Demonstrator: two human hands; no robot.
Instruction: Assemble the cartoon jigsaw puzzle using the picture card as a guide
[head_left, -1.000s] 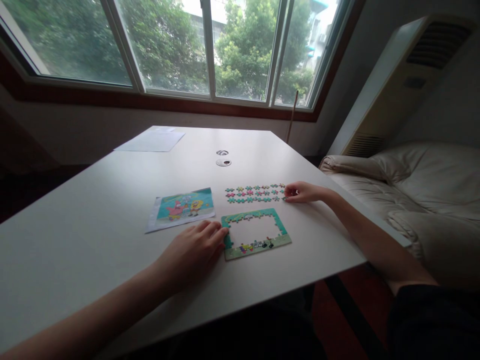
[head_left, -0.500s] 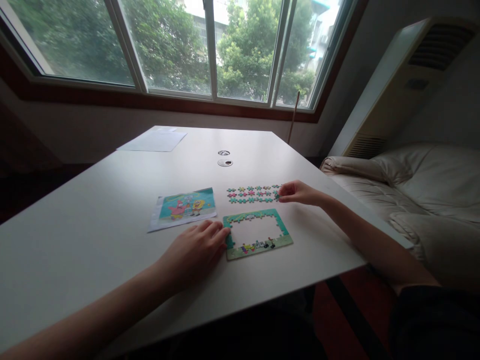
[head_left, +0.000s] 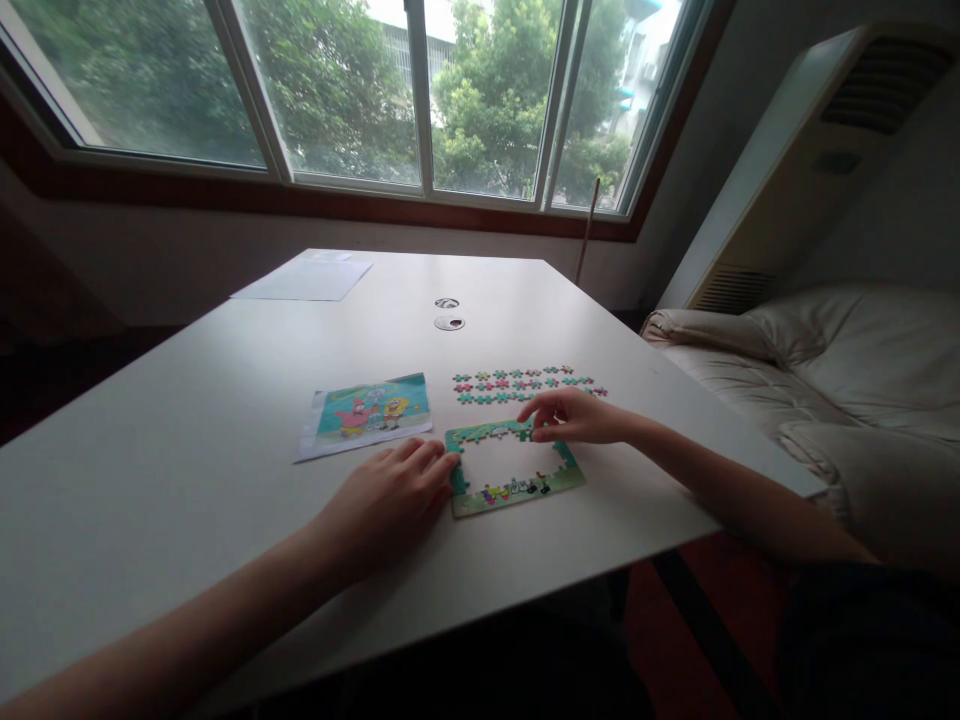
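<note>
At the lower right, a dark sleeve [head_left: 847, 620] runs off the frame's edge, and the red patch [head_left: 697, 610] beside it is too dim to make out. The left hand [head_left: 394, 485] lies low at centre, its fingers close together on the left border of the puzzle [head_left: 564, 479]; its thumb is hidden, so I cannot tell whether it grips. The puzzle sits just right of centre, a border with a bare middle. Its long axis runs left to right, rising slightly to the right, and the printed figures along its lower side stand upright. The right hand [head_left: 581, 415] covers its upper right corner, fingers bent, with a small teal piece [head_left: 526, 436] at the tips; whether they pinch it or merely touch it I cannot tell. Left of centre, the card [head_left: 375, 408] lies lengthwise the same way, its figures upright. Beyond the puzzle, loose pieces [head_left: 501, 384] form three rows running left to right. The table [head_left: 225, 400] is white and smooth, with two round fittings [head_left: 449, 323] farther up and papers [head_left: 304, 280] at upper left. A pale sofa [head_left: 885, 350] is cut off at right; a wide window [head_left: 337, 100] shows trees.
</note>
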